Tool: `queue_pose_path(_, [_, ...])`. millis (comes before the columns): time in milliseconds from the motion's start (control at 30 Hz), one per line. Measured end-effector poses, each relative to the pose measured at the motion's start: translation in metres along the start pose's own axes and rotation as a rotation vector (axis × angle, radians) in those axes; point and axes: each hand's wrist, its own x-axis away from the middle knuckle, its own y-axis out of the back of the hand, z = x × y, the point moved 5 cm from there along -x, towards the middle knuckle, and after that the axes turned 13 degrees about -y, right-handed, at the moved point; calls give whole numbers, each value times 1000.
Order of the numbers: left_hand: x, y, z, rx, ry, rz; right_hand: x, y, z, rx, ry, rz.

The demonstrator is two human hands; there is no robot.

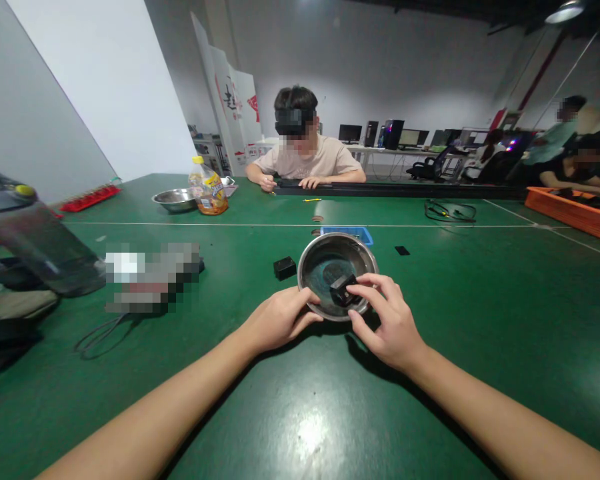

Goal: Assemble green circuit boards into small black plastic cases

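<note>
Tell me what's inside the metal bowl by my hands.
Within the metal bowl, a black block shows at your right hand's fingertips. Block and fingers cover part of the bottom; what lies beneath them can't be seen.

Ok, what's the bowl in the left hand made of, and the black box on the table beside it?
The bowl looks like metal, maybe steel, smooth and shiny: its rim catches light. The black box seems like hard plastic, fairly dull, with crisp edges, though painted metal is possible.
</note>
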Motion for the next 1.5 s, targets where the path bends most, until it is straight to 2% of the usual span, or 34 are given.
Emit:
queue_pose_path(133, [-2, -2, -14, -113, -114, 62, 0, -5, -1, 167, -20, 48])
queue_pose_path(267, [-2, -3, -18, -161, -137, 82, 1, -11, -5, 238, -62, 99])
queue_pose_path(367, [-1, -2, -16, -144, -129, 48, 1, -9, -5, 151, -64, 89])
queue_pose_path(467, [-1, 1, -11, -95, -92, -37, 1, 0, -1, -45, -33, 11])
queue_pose_path(567, [0, 7, 1, -70, 53, -157, 2, 7, 4, -185, -11, -16])
queue_pose_path(733, [11, 24, 31, -100, 520, -369, 4, 5, 6, -256, -33, 31])
queue_pose_path(800, [18, 31, 43, -100, 663, -441, 3, 3, 4, -272, -62, 56])
queue_pose_path(867, [25, 37, 55, -93, 762, -517, 3, 0, 1, -289, -95, 81])
queue_pose_path(1033, [38, 41, 75, -75, 908, -571, 3, -3, -2, -332, -146, 122])
queue_pose_path(1200, [36, 38, 76, -62, 934, -476, 4, -9, -8, -378, -230, 158])
queue_pose_path(1367, [30, 39, 63, -195, 949, -350, 4, -15, -16, -467, -353, 179])
queue_pose_path(1433, [24, 37, 51, -258, 879, -321, 5, -17, -18, -481, -385, 185])
queue_pose_path(1500, [13, 31, 33, -230, 660, -279, 5, -19, -20, -488, -402, 195])
